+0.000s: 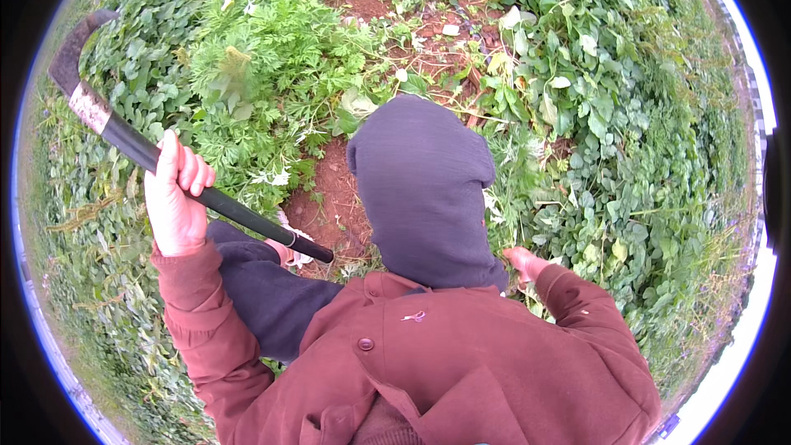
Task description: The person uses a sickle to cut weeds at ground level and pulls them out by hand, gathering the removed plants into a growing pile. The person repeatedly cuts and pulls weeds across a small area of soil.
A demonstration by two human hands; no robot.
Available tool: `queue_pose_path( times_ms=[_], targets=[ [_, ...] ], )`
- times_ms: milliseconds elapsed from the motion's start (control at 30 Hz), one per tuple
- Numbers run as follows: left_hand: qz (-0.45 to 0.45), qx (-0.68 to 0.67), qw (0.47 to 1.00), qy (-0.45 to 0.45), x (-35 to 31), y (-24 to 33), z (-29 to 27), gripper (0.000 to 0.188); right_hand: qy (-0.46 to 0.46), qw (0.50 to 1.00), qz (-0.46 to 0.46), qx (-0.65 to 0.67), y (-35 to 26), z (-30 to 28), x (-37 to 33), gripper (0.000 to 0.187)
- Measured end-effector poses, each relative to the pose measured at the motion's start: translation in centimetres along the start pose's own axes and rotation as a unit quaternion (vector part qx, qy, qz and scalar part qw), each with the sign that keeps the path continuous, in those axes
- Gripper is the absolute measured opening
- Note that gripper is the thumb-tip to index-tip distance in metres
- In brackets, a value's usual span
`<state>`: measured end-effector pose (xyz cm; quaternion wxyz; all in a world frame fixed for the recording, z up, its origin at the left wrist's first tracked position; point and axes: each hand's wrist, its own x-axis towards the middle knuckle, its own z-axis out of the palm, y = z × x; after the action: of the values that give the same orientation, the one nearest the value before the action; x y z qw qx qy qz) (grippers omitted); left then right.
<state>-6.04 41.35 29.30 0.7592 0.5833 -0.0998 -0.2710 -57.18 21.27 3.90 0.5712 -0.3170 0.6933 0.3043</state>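
My left hand is closed round the black handle of a sickle, raised at the left above the plants. Its dark curved blade points up and away, and a worn silvery collar joins blade to handle. The handle's lower end slants down toward my bent knees. Low on the right, my right hand is down among green leaves, just beside my dark-trousered knee. Its fingers are mostly hidden, so whether they grip anything cannot be made out.
Feathery green weeds grow thick ahead on the left. Broad-leaved vines cover the right side. Between them lies a patch of reddish soil with scattered cut stems, and more bare soil shows beside my knee.
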Motion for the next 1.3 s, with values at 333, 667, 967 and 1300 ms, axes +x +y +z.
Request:
queue_pose_path(
  times_ms=[333, 667, 967, 1300],
  targets=[
    [0.017, -0.029, 0.999, -0.014, 0.3, 2.8, -0.6, 0.030, -0.006, 0.855, -0.051, -0.516, -8.1, -3.3, -2.7, 0.047],
    [0.024, -0.039, 0.999, -0.024, 0.3, 4.0, -2.3, 0.031, 0.325, 0.668, -0.343, -0.574, -31.8, -7.0, -13.8, 0.038],
    [-0.016, -0.008, 0.999, 0.044, 1.2, 2.4, -4.2, 0.024, 0.362, 0.482, -0.360, -0.712, -50.3, 0.3, -15.3, 0.033],
    [-0.061, 0.024, 0.996, 0.067, 6.1, 0.1, -4.3, 0.025, 0.207, 0.386, -0.463, -0.771, -52.5, 6.9, -1.1, 0.063]
  ],
)
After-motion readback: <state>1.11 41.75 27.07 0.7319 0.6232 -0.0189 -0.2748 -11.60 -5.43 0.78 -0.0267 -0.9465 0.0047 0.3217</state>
